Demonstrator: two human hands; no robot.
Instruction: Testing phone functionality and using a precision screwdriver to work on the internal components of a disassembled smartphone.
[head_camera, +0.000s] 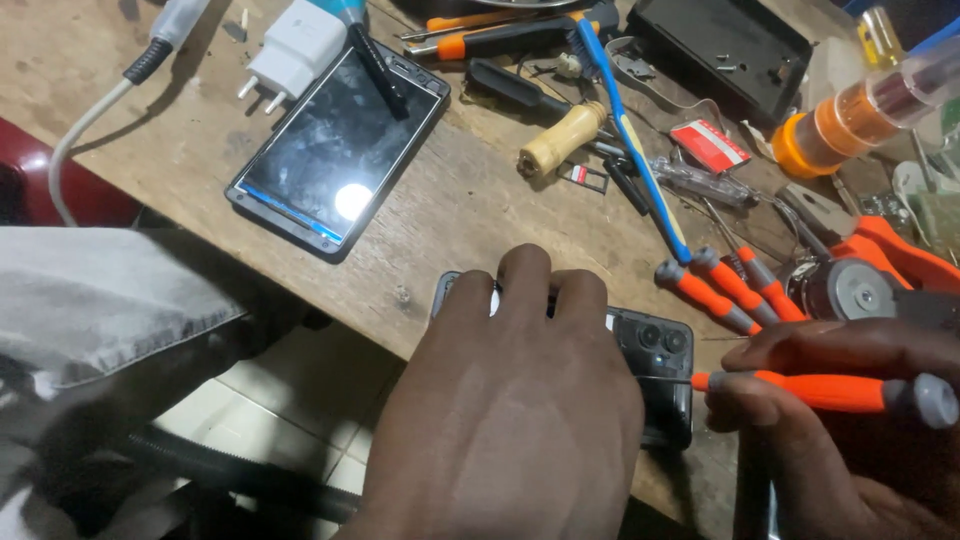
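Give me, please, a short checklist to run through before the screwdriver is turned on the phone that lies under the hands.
1. Phone held down: ok. The left hand lies flat over the dark phone on the wooden bench.
2. Driver gripped: ok. The right hand holds the orange screwdriver, shaft pointing at the phone.
3. Tip seated in a screw: cannot tell; the tip is too small to see.
4. Phone fully on the bench: not ok; it sits at the bench edge, partly hidden by the hand.
5. Spare drivers near: ok. Three orange screwdrivers lie just beyond the phone.
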